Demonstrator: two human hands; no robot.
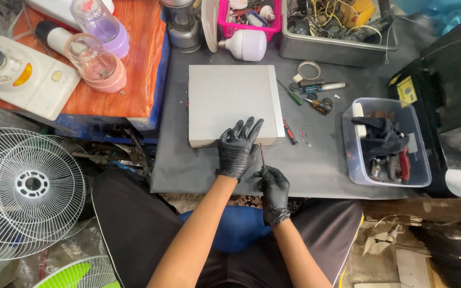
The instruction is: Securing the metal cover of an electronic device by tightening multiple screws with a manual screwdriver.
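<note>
lying flat on the dark mat [198, 176], the grey metal box [230, 106] sits w/ its long side running left-right, near edge facing the person. left hand [237, 149], black-gloved, is spread flat, fingers pointing away, pressing the box's near edge. right hand [273, 186], just beside it, is closed around a thin screwdriver [261, 154], shaft pointing up toward the box's front face. both forearms angle in from below.

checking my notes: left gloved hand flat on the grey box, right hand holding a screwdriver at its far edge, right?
Not quite. In the head view the right hand holds the screwdriver at the near edge of the grey box, not the far one. The left hand does lie flat on it.
</note>
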